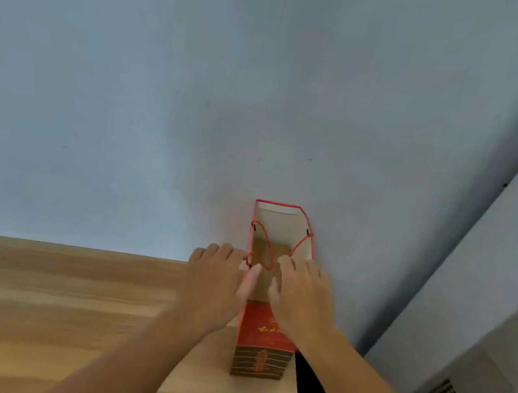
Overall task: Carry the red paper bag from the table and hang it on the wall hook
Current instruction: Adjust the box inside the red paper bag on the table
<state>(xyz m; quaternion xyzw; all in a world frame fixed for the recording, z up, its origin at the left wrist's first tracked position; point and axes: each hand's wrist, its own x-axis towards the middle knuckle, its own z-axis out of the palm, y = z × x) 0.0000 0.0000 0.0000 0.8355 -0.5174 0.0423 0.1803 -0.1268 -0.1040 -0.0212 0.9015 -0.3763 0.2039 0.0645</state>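
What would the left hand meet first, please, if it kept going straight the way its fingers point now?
Probably the red paper bag: the left hand already lies at the bag's open top, thumb over the near rim, fingers beside the red cord handle. Beyond stands the wall; depth is unclear.

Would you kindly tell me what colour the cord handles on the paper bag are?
Red; the cord handles show best in the head view, against the bag's pale inside.

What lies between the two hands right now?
In the head view, the red paper bag's open mouth with its red cord handles lies between the left hand and right hand.
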